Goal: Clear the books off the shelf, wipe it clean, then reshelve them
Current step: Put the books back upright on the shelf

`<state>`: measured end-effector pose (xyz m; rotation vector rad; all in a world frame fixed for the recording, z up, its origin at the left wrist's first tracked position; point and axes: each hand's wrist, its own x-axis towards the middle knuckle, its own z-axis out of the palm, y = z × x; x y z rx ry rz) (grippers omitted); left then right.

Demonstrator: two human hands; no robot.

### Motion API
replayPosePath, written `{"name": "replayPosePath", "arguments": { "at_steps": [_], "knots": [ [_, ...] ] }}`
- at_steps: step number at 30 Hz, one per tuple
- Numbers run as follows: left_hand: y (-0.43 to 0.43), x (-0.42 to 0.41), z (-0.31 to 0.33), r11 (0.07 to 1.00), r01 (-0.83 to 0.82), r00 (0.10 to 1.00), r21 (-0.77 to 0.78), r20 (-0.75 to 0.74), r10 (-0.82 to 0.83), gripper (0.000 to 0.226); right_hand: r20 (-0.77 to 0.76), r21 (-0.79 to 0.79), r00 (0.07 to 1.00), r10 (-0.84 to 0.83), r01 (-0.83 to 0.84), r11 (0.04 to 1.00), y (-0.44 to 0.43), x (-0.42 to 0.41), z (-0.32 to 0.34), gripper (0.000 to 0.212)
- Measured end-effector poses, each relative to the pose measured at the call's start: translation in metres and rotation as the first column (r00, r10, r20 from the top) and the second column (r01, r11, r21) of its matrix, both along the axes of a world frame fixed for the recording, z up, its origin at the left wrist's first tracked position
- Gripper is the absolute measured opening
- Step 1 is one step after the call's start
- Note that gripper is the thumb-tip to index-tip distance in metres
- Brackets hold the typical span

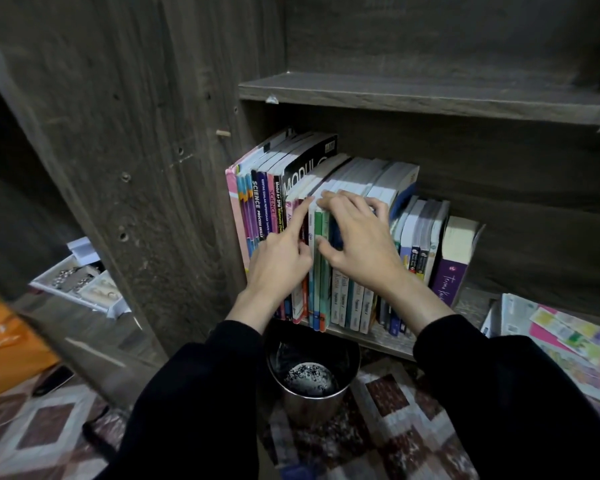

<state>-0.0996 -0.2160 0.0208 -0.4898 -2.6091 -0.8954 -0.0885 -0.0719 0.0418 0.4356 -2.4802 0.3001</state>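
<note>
Matt dark wood shelf [430, 98], glossy paper books [257, 202], shiny metal bin [312, 403].

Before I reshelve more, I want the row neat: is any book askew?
Yes. The purple book at the row's right end leans left against its neighbours, unsupported on its right. The tall books at the left end also tilt.

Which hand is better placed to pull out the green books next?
Probably the right hand: its fingers curl over the top of the green books and its thumb rests on their spines. The left hand only points beside them.
</note>
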Motion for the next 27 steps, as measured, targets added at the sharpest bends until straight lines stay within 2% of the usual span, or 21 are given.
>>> {"name": "replayPosePath", "arguments": {
  "at_steps": [6,11,16,20,24,26,27],
  "knots": [
    [-0.004,0.014,-0.006,0.998,-0.055,0.993,0.036,-0.1,0.058,0.058,0.018,0.004,1.0,0.018,-0.018,1.0,0.002,-0.001,0.002,0.049],
    [-0.011,0.028,-0.024,0.99,-0.073,0.952,0.124,-0.287,0.106,0.043,0.027,0.001,0.999,0.028,-0.028,1.0,0.002,-0.002,0.003,0.049],
    [0.006,0.018,-0.021,0.971,0.014,0.968,0.24,-0.248,0.047,0.039,0.037,0.0,0.999,0.027,-0.027,1.0,0.002,-0.002,0.002,0.05],
    [0.001,0.024,-0.015,0.952,-0.009,0.949,0.307,-0.297,0.105,0.037,0.046,-0.011,0.998,0.045,-0.045,0.999,0.002,-0.002,0.003,0.048],
    [-0.008,0.037,-0.006,0.953,-0.026,0.906,0.303,-0.395,0.15,0.043,0.03,-0.014,0.999,0.044,-0.044,0.999,0.002,-0.003,0.002,0.046],
    [-0.009,0.038,-0.01,0.96,-0.024,0.92,0.278,-0.369,0.13,0.043,0.04,-0.016,0.998,0.042,-0.042,0.999,0.002,-0.002,0.002,0.047],
    [-0.009,0.036,-0.013,0.962,-0.021,0.946,0.271,-0.306,0.107,0.045,0.048,-0.018,0.998,0.045,-0.045,0.999,0.002,-0.001,0.004,0.048]
  ]
}}
